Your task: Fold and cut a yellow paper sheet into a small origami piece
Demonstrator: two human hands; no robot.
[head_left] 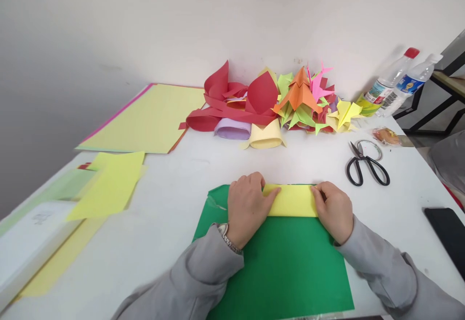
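A folded yellow paper strip (pixel 293 200) lies along the far edge of a green sheet (pixel 283 266) on the white table (pixel 181 189). My left hand (pixel 247 208) presses flat on the strip's left end, fingers together, a watch on its wrist. At the strip's right end my right hand (pixel 333 209) is curled, its fingertips pinching the paper's edge. Both arms wear grey sleeves.
Black scissors (pixel 366 165) lie to the right, a dark phone (pixel 446 233) at the right edge. A heap of folded coloured paper shapes (pixel 283 102) sits against the wall, two plastic bottles (pixel 399 83) beside it. Yellow sheets (pixel 145 119) and loose papers (pixel 109 184) lie left.
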